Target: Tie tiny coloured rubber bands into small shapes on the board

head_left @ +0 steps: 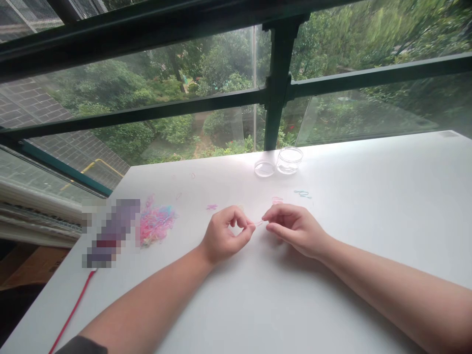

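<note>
Between my hands, above the white table (236,305), a thin pink rubber band (259,223) spans the short gap. My left hand (226,233) pinches one end between thumb and index finger. The other end reaches the index fingertip of my right hand (295,228), whose thumb sits slightly lower; its remaining fingers are partly hidden. Just beyond the right hand lie a few pink bands (277,200) and some teal bands (303,193). Small purple bands (211,207) rest beyond the left hand, and a pale yellowish band (240,207) is partly covered by it.
A heap of mixed pink, blue and yellow bands (157,223) lies at left, beside a pixelated dark object (114,233) with a red cord (73,307). A clear round jar (289,162) and a shallow clear lid (264,169) stand at the back edge near the window.
</note>
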